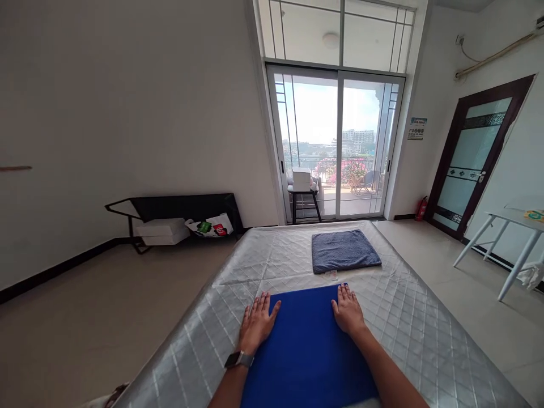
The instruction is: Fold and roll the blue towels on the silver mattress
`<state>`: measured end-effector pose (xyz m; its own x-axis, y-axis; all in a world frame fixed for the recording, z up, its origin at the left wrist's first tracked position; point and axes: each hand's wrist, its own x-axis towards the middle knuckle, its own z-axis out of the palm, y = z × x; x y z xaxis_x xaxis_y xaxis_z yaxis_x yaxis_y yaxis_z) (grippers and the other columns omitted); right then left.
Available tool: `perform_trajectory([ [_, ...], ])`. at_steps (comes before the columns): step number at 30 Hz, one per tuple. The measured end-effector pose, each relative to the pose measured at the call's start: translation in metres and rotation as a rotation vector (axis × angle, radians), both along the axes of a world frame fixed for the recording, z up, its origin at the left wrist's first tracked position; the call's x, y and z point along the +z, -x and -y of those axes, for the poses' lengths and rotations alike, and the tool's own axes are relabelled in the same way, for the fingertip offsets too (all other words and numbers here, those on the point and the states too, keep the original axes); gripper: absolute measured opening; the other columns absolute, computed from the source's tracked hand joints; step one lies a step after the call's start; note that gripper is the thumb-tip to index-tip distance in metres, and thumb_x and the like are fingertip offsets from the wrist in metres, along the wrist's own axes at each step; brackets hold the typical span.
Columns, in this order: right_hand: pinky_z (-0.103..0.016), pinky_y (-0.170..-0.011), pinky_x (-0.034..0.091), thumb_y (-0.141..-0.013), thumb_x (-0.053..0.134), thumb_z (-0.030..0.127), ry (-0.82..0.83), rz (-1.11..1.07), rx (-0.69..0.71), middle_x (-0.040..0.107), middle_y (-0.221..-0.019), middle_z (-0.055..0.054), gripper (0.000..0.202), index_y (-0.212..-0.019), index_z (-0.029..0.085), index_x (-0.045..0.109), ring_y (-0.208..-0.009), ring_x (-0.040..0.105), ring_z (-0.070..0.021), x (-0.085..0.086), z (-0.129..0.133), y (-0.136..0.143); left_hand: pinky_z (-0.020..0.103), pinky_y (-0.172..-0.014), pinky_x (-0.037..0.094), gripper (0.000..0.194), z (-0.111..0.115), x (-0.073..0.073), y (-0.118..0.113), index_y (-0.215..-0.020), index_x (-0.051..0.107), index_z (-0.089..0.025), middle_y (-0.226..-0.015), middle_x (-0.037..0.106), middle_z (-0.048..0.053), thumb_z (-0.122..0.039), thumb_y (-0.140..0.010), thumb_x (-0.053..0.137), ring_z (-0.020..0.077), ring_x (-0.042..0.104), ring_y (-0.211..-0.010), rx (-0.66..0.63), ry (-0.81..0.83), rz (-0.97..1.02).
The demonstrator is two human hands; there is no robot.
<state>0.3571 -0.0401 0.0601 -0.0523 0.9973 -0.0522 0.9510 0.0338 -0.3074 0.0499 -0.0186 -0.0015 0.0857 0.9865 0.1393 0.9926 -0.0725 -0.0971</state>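
A blue cloth (308,345) lies flat on the silver quilted mattress (420,323), its near edge partly cut off by the frame. My left hand (257,323) rests flat on the cloth's far left corner, fingers stretched out. At the far right corner, my right hand (347,309) lies flat too, fingers pointing away from me. Neither hand grips anything. Just beyond the blue cloth is a folded grey-blue towel (346,250), with a small white tag (331,275) at its near edge.
Against the left wall stands a black bench-like frame (182,207) with white boxes (164,230) and a printed bag (212,226). A stool (304,192) is by the sliding glass door (340,147). To the right are a white table (516,218) and a fire extinguisher (421,209).
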Motion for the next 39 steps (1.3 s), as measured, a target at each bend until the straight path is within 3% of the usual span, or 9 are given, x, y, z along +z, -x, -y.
perform_trajectory([
  [3,-0.037,-0.122,0.009,-0.1,0.023,0.04,0.005,-0.018,-0.006,0.021,-0.162,-0.014,0.066,-0.155,0.005,0.023,-0.152,0.013,-0.0221,0.002,0.003,0.0,0.054,-0.115,0.027,0.058,-0.004,-0.003,-0.002,-0.151,0.038,-0.023,-0.159,0.036,0.014,-0.047,-0.1,0.024,0.0305,0.034,-0.145,0.082,-0.018,0.017],
  [6,-0.037,-0.122,0.009,-0.1,0.023,0.04,0.009,-0.031,-0.006,0.019,-0.163,-0.012,0.066,-0.155,0.005,0.022,-0.152,0.012,-0.0212,0.005,0.006,0.0,0.056,-0.113,0.03,0.062,-0.008,-0.004,0.003,-0.153,0.033,-0.023,-0.156,0.04,0.016,-0.052,-0.099,0.021,0.031,0.036,-0.144,0.034,-0.037,0.023],
  [10,-0.038,-0.122,0.008,-0.1,0.022,0.039,0.012,-0.032,-0.003,0.017,-0.163,-0.012,0.066,-0.155,0.005,0.022,-0.152,0.01,-0.0203,0.007,0.008,0.001,0.06,-0.112,0.029,0.058,-0.014,0.007,0.001,-0.148,0.044,-0.024,-0.151,0.048,0.017,-0.049,-0.099,0.027,0.0339,0.04,-0.141,-0.035,-0.002,-0.019],
  [13,-0.038,-0.122,0.007,-0.1,0.022,0.039,0.004,-0.032,-0.003,0.017,-0.163,-0.013,0.065,-0.155,0.005,0.022,-0.152,0.01,-0.0202,0.005,0.006,0.001,0.055,-0.115,0.03,0.056,-0.013,0.016,-0.037,-0.146,0.048,-0.021,-0.151,0.048,0.015,-0.048,-0.099,0.032,0.0324,0.038,-0.143,-0.139,-0.04,-0.003],
  [18,-0.04,-0.122,0.01,-0.099,0.024,0.038,-0.024,-0.038,0.006,0.019,-0.162,-0.013,0.065,-0.155,0.005,0.024,-0.152,0.012,-0.0216,-0.003,0.003,0.0,0.047,-0.116,0.034,0.059,-0.003,0.014,-0.142,-0.149,0.042,-0.016,-0.154,0.043,0.013,-0.046,-0.102,0.023,0.0263,0.035,-0.145,-0.312,-0.011,0.126],
  [21,-0.04,-0.122,0.011,-0.099,0.024,0.036,-0.031,-0.04,0.011,0.021,-0.162,-0.013,0.064,-0.155,0.005,0.025,-0.152,0.013,-0.0218,-0.005,0.002,0.0,0.049,-0.117,0.033,0.058,0.003,0.01,-0.168,-0.149,0.041,-0.018,-0.156,0.041,0.012,-0.046,-0.102,0.023,0.026,0.034,-0.146,-0.341,-0.007,0.158],
  [24,-0.04,-0.122,0.011,-0.099,0.024,0.038,-0.036,-0.044,0.001,0.021,-0.162,-0.013,0.065,-0.155,0.005,0.024,-0.152,0.014,-0.0224,-0.006,0.003,0.0,0.049,-0.117,0.033,0.058,0.002,0.005,-0.145,-0.15,0.04,-0.021,-0.156,0.041,0.01,-0.048,-0.101,0.025,0.0259,0.034,-0.146,-0.298,-0.035,0.132],
  [32,-0.039,-0.122,0.009,-0.1,0.023,0.039,-0.039,-0.029,-0.004,0.021,-0.162,-0.013,0.065,-0.155,0.006,0.025,-0.152,0.013,-0.0215,-0.003,0.003,0.0,0.049,-0.118,0.032,0.048,0.003,-0.019,-0.018,-0.143,0.052,-0.027,-0.154,0.045,0.008,-0.035,-0.099,0.032,0.0279,0.038,-0.144,-0.122,-0.093,0.021],
  [39,-0.037,-0.121,0.008,-0.1,0.023,0.04,-0.02,0.022,-0.004,0.023,-0.162,-0.013,0.066,-0.156,0.006,0.023,-0.152,0.013,-0.0204,0.002,0.005,-0.001,0.049,-0.116,0.031,0.048,0.008,-0.017,-0.009,-0.143,0.051,-0.027,-0.156,0.042,0.009,-0.031,-0.098,0.034,0.0294,0.034,-0.146,-0.109,-0.049,-0.007],
])
